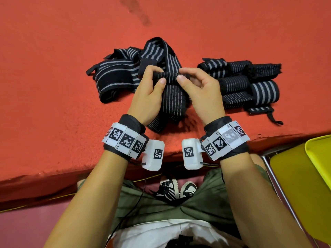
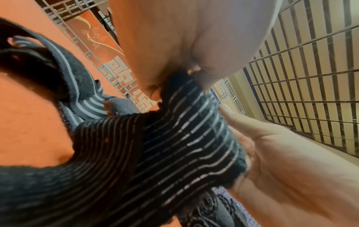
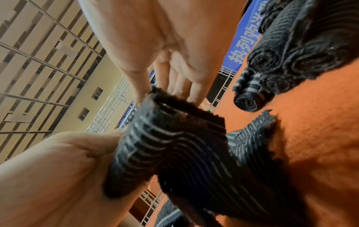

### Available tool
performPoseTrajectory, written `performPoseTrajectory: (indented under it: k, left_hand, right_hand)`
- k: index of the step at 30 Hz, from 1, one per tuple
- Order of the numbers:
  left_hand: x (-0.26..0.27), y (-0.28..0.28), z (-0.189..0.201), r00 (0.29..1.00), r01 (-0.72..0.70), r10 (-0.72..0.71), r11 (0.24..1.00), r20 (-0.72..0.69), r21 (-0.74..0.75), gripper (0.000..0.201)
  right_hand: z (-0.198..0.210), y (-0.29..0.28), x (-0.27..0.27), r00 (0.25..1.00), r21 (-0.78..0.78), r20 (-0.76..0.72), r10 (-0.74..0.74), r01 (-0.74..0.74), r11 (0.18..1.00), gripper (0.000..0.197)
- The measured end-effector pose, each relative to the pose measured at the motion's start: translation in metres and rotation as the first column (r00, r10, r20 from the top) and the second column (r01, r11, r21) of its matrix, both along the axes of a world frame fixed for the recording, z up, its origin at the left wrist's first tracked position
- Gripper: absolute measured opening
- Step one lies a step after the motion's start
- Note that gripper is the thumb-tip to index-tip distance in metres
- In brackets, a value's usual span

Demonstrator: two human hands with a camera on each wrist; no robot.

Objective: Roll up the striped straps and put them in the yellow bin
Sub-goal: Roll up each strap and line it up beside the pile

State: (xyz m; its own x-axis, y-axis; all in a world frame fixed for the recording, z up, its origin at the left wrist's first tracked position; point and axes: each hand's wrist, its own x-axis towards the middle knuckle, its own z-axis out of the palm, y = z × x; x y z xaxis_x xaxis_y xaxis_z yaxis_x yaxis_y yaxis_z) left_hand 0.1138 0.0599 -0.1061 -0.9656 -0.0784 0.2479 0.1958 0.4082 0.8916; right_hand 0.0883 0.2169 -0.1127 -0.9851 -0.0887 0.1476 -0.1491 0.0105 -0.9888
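A black strap with thin grey stripes [image 1: 174, 99] lies lengthwise on the red table, its far end turned into a small roll [image 1: 169, 76]. My left hand [image 1: 152, 83] pinches the roll's left end between thumb and fingers, and my right hand [image 1: 193, 81] pinches its right end. The wrist views show the same striped roll [image 2: 184, 130] [image 3: 165, 141] held at both ends. Loose unrolled straps [image 1: 123, 68] are piled at the back left. Several rolled straps [image 1: 250, 83] lie to the right. The yellow bin [image 1: 320, 158] shows at the right edge, below table level.
The red felt table [image 1: 53, 86] ends in a front edge just under my wrists. A yellow chair seat [image 1: 293, 185] with a metal frame stands at the right beside my legs. A thin black loop [image 1: 274, 119] trails from the rolled straps.
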Motion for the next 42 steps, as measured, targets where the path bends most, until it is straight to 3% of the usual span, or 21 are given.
performPoseTrajectory:
  k: [4,9,13,17,21,23,26,28,34,38,42]
  left_hand:
    - [0.0005,0.0000,-0.0004,0.999,0.023,-0.022,0.999,-0.038,0.036,0.019]
    - [0.0033,0.0024,0.0046,0.998,0.029,-0.039,0.980,0.050,0.195,0.020]
    - [0.0000,-0.0005,0.0014,1.000,-0.017,0.014,0.990,0.023,0.141,0.021]
    - [-0.0028,-0.0047,-0.0019,0.998,-0.064,0.066,0.989,-0.012,0.130,0.026]
    - [-0.0017,-0.0046,-0.0003,0.998,-0.057,0.059,0.996,-0.025,0.067,0.028]
    - [0.0000,-0.0021,-0.0007,0.999,-0.053,0.052,0.994,0.013,0.093,0.030]
    - [-0.0002,0.0006,-0.0008,0.987,-0.031,0.005,0.987,0.162,0.156,0.055]
    - [-0.0011,0.0005,-0.0008,0.972,-0.018,-0.020,0.987,0.234,0.162,0.064]
    - [0.0003,-0.0002,-0.0010,0.966,-0.097,0.033,0.965,0.255,0.244,0.043]
    - [-0.0009,-0.0006,0.0000,0.980,-0.074,0.018,0.957,0.199,0.279,0.016]
    - [-0.0012,0.0021,0.0003,0.983,-0.026,-0.027,0.958,0.183,0.284,0.023]
  right_hand:
    - [-0.0032,0.0015,-0.0011,0.999,0.051,0.037,0.039,-0.041,0.998,0.030]
    - [-0.0029,0.0053,-0.0019,0.999,0.019,-0.016,0.042,-0.042,0.999,0.016]
    - [-0.0013,0.0055,-0.0015,0.993,0.028,-0.078,0.083,-0.081,0.996,0.027]
    - [-0.0009,0.0020,0.0004,0.993,-0.039,0.028,0.119,-0.118,0.992,0.022]
    - [-0.0011,0.0007,0.0012,0.993,0.026,0.039,0.111,-0.112,0.993,0.022]
    - [-0.0007,0.0018,0.0001,0.994,0.045,-0.002,0.108,-0.108,0.993,0.020]
    - [0.0010,0.0013,-0.0009,0.991,0.067,-0.079,0.107,-0.101,0.993,0.011]
    - [0.0011,0.0012,-0.0002,0.984,0.098,-0.139,0.110,-0.097,0.990,0.018]
    - [-0.0045,0.0048,0.0000,0.986,0.152,-0.064,0.155,-0.144,0.978,0.035]
    - [-0.0042,0.0025,0.0048,0.977,0.045,0.097,0.189,-0.195,0.980,0.023]
    - [-0.0050,0.0011,0.0027,0.992,0.026,0.046,0.116,-0.118,0.993,0.019]
